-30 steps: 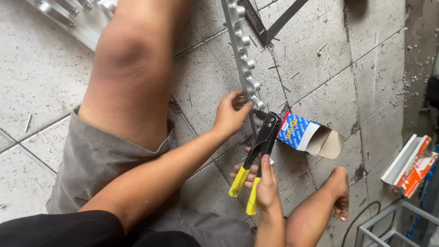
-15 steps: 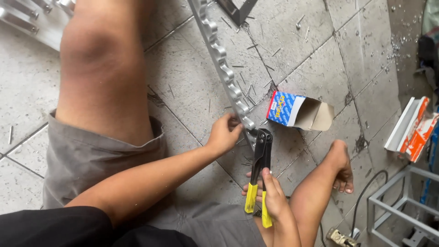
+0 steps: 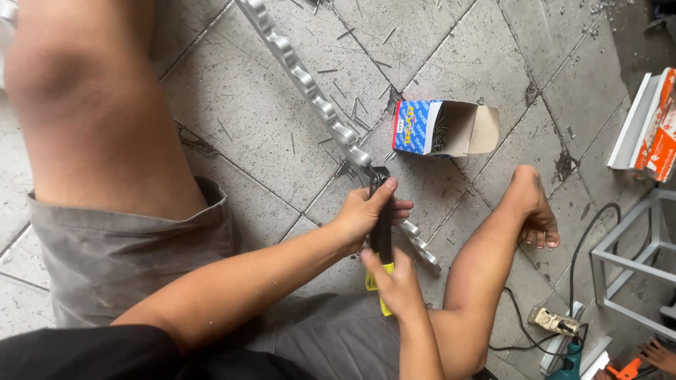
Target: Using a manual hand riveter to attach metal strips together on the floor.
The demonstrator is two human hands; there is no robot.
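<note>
We are gripping a hand riveter (image 3: pixel 381 232), a slim tool with a black body and yellow-sleeved handles, standing nearly along the twelve-to-six line. Its black nose is pointing toward twelve o'clock and pressing against a long scalloped metal strip (image 3: pixel 310 84). The yellow handle ends are sticking out toward six o'clock, closed tight together. The strip is silvery grey, with a wavy, bumped edge, and it is lying flat on the tiled floor, running from eleven o'clock down toward five o'clock. Its lower end is poking out just past the tool, at about four o'clock from the handles, still touching the floor there.
</note>
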